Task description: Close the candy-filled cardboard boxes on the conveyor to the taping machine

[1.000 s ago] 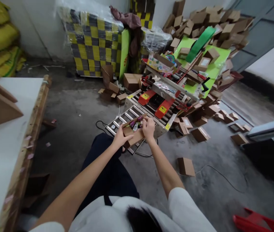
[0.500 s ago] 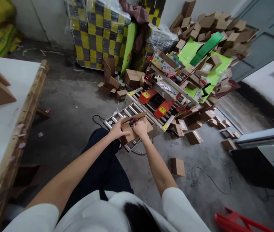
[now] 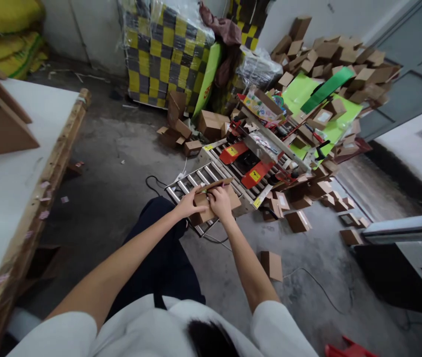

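Observation:
A small brown cardboard box (image 3: 235, 199) rests on the near end of a roller conveyor (image 3: 204, 174). My left hand (image 3: 191, 204) grips the box's left side, thumb across the near face and fingers at the far flap. My right hand (image 3: 220, 202) has its fingers bent over the near edge, at the gap below the far flap (image 3: 216, 185). That flap is partly folded over the opening. A sliver of something purple shows under it near my right fingertips; the rest of the contents is hidden.
A taping machine with red plates (image 3: 254, 169) adjoins the conveyor. Cardboard boxes (image 3: 298, 221) lie scattered on the floor to the right. A white table (image 3: 52, 106) with a wooden edge stands left. Wrapped yellow-and-grey stacks (image 3: 169, 59) are behind; cables cross the floor.
The far flap has come down over the box opening, covering most of the purple contents. My right hand has drawn back from inside to the edge. The view has shifted slightly.

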Demonstrator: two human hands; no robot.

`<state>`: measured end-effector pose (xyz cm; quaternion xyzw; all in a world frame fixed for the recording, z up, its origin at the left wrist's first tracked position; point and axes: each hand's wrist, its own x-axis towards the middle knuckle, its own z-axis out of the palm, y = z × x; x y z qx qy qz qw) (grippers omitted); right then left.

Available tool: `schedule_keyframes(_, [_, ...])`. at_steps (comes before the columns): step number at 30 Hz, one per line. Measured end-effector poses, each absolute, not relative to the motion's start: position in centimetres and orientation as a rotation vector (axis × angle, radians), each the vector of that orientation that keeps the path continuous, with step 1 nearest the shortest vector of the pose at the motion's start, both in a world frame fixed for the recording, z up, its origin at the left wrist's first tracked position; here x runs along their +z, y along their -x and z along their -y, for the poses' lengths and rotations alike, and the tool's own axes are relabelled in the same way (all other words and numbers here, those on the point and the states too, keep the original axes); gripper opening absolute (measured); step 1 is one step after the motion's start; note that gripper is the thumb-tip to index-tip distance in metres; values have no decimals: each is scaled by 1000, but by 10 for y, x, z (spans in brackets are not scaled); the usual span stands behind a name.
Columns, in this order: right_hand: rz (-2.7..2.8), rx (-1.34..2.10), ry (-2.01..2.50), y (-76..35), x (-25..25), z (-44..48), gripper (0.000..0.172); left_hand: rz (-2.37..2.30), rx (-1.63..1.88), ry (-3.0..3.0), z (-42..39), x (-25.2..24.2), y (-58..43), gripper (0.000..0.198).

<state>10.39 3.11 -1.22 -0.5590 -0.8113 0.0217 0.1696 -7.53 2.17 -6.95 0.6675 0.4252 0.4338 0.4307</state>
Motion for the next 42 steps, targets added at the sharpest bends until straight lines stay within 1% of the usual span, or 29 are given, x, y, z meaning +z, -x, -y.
schedule_keyframes(3, [2312, 96, 1673, -106, -17, -44, 20, -1075, 1071, -1679, -20, -66, 77, 89])
schedule_keyframes(6, [2302, 101, 1666, -108, -19, -44, 19, -1053, 1054, -1662, -19, -63, 77, 92])
schedule_keyframes(9, [2254, 64, 1633, -110, -20, -31, 22, -1000, 1052, -1620, -18, -61, 75, 93])
schedule_keyframes(12, [2012, -89, 1643, -112, -22, -21, 22, -981, 1063, -1579, -17, -61, 74, 95])
schedule_keyframes(14, [1814, -176, 1667, -114, -22, -20, 28, -985, 1068, -1566, -15, -61, 73, 96])
schedule_keyframes(16, [1838, -124, 1710, -115, -23, -24, 31, -980, 1076, -1559, -15, -62, 73, 96])
schedule_keyframes(20, [2174, 118, 1765, -114, -22, -34, 18, -1003, 1080, -1563, -15, -65, 73, 97])
schedule_keyframes(25, [2180, 146, 1763, -110, -21, -41, 18, -1002, 1087, -1547, -16, -68, 73, 94])
schedule_keyframes(27, [2131, 129, 1744, -111, -21, -37, 19, -987, 1103, -1559, -16, -67, 73, 89])
schedule_keyframes(29, [2042, 76, 1737, -115, -23, -29, 25, -990, 1130, -1582, -14, -66, 72, 82])
schedule_keyframes(31, [1821, -35, 1764, -119, -27, -20, 34, -991, 1163, -1613, -11, -64, 71, 76])
schedule_keyframes(32, [1650, -93, 1780, -121, -30, -17, 37, -983, 1181, -1645, -10, -62, 72, 69])
schedule_keyframes(33, [1470, -138, 1791, -122, -34, -16, 39, -964, 1194, -1700, -8, -61, 72, 58])
schedule_keyframes(35, [1188, -164, 1797, -123, -39, -19, 43, -916, 1188, -1861, -6, -57, 75, 27])
schedule_keyframes(36, [1126, -145, 1801, -123, -41, -24, 44, -907, 1166, -1945, -5, -55, 76, 17])
schedule_keyframes(39, [1179, -45, 1810, -122, -40, -42, 46, -969, 1084, -2087, -1, -48, 79, 19])
schedule_keyframes(42, [1273, 32, 1802, -114, -39, -41, 47, -1094, 1077, -2082, 3, -43, 77, 21])
